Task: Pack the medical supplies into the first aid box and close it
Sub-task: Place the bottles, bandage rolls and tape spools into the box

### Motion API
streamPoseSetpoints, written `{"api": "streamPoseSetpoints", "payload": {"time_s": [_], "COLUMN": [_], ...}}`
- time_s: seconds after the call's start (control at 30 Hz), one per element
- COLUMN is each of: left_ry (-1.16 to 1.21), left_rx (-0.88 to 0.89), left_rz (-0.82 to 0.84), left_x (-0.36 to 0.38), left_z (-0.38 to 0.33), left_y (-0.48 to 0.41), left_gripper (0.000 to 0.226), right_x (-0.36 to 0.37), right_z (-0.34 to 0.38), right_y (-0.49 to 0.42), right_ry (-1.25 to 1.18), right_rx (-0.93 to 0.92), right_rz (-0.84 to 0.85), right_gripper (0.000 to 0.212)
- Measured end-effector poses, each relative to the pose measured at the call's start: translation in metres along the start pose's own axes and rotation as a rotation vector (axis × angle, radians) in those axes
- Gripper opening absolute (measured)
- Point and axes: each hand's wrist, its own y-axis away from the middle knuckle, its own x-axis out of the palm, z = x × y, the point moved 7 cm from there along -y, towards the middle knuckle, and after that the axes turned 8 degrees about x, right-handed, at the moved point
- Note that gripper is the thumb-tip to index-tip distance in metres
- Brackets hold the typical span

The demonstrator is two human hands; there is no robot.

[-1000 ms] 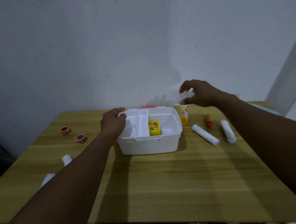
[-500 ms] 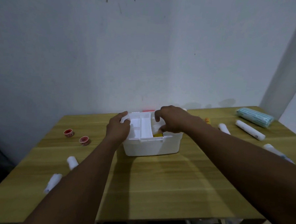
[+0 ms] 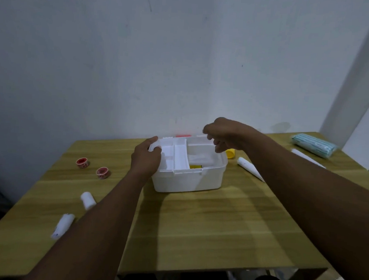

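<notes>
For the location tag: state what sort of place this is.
Probably a plain indoor room, more a home or workspace than a clinic: a bare white wall, a wooden table standing against it, and white rolls lying loose around the first aid box.

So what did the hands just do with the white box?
The right hand came from near the wall, dipped into the right compartment of the white plastic first aid box and left a clear packet over the small yellow carton; now it hovers above, empty. The left hand kept its grip on the box's left rim. The white rolls stayed put.
</notes>
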Motion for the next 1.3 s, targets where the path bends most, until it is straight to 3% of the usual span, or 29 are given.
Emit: {"api": "streamPoseSetpoints", "payload": {"time_s": [0.17, 0.27, 0.4, 0.63, 0.83, 1.13, 1.3], "left_ry": [0.015, 0.017, 0.018, 0.043, 0.048, 0.051, 0.062], "left_rx": [-0.006, -0.009, -0.015, -0.022, -0.015, -0.023, -0.029], "left_rz": [-0.004, -0.008, -0.012, -0.015, -0.014, -0.025, -0.029], "left_x": [0.001, 0.001, 0.001, 0.001, 0.000, 0.000, 0.000], "left_z": [0.000, 0.000, -0.001, -0.001, -0.001, -0.001, -0.001], "left_y": [0.000, 0.001, 0.001, 0.002, 0.003, 0.003, 0.003], "left_gripper": [0.043, 0.043, 0.043, 0.043, 0.044, 0.044, 0.044], "right_x": [0.025, 0.031, 0.036, 0.037, 0.035, 0.041, 0.042], "right_z": [0.010, 0.011, 0.016, 0.026, 0.022, 0.012, 0.008], "right_y": [0.007, 0.011, 0.021, 0.040, 0.038, 0.013, 0.006], "right_ry": [0.299, 0.373, 0.302, 0.272, 0.407, 0.418, 0.313], "right_rx": [0.058, 0.062, 0.024, -0.100, -0.048, -0.003, -0.019], "right_rz": [0.110, 0.089, 0.092, 0.066, -0.006, -0.055, -0.076], "right_gripper": [0.042, 0.034, 0.026, 0.040, 0.012, 0.032, 0.007]}}
